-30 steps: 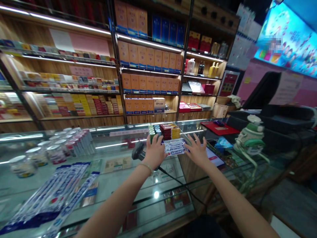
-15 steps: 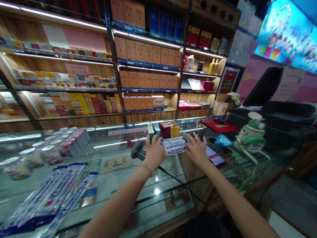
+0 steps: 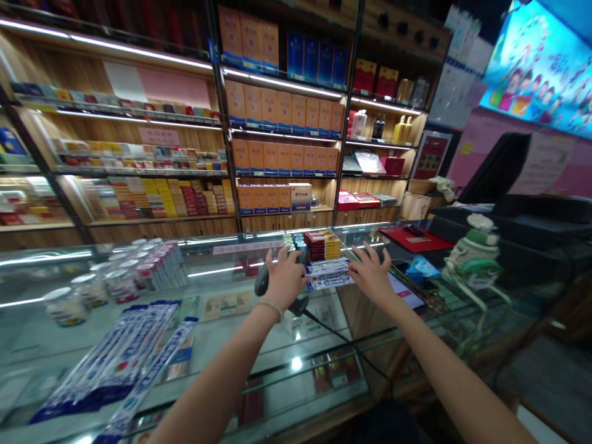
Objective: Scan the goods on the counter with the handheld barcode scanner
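My left hand [image 3: 283, 279] is at the left end of a small stack of blue-and-white snack packets [image 3: 329, 274]. At the stack's right end is my right hand [image 3: 374, 276]. Thumbs and nearby fingertips hold the packet ends, while the other fingers are raised and spread. A black barcode scanner [image 3: 261, 281] lies partly hidden behind my left hand, its cable running toward the front. Just beyond the packets stand red and yellow small boxes [image 3: 322, 245], beside green and blue cylindrical packs [image 3: 295, 240].
Long blue-and-white packets [image 3: 118, 354] lie fanned on the glass counter [image 3: 231, 345] at left, near several lidded jars [image 3: 67, 306]. A green bottle [image 3: 474, 253], a phone [image 3: 404, 292] and a red mat [image 3: 416, 238] are on the right. Stocked shelves line the back.
The view has shifted slightly left, so things appear farther right. Both hands remain at the packet ends; my left fingers look more spread, and the scanner's handle shows below my left hand.
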A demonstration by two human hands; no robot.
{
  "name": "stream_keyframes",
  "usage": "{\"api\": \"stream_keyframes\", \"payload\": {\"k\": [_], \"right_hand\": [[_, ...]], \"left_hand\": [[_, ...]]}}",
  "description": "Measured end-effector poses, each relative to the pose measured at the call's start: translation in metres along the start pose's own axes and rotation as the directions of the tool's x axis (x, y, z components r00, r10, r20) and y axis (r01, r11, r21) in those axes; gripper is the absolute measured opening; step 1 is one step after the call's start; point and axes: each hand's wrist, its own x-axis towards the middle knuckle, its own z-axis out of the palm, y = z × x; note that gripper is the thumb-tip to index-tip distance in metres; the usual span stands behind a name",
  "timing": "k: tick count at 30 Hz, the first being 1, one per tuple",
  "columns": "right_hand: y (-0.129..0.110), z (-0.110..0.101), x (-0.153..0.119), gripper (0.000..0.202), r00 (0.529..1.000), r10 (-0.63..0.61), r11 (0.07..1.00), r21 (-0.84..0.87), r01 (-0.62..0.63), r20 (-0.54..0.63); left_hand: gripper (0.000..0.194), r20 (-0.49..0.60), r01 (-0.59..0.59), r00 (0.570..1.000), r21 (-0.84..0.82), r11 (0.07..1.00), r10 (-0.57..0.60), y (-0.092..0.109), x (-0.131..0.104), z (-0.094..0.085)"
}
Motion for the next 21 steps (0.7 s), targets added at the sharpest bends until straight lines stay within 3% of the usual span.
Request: {"api": "stream_keyframes", "payload": {"k": [8,15,21], "right_hand": [[-0.042,-0.006,0.025,0.014,0.998,-0.043,0.994,0.094,0.047,-0.05],[-0.095,-0.002,0.052,0.015,0.996,-0.041,0.974,0.218,0.058,-0.079],[-0.136,0.002,0.067,0.016,0.993,-0.105,0.96,0.255,0.117,-0.063]], "left_hand": [[0.005,-0.043,0.119,0.992,-0.014,0.993,-0.119,-0.037,-0.018,-0.038],[0.008,-0.084,0.265,0.96,-0.011,0.964,-0.265,-0.083,-0.042,-0.054],[0.009,-0.102,0.315,0.945,0.015,0.949,-0.312,-0.119,-0.06,-0.068]]}}
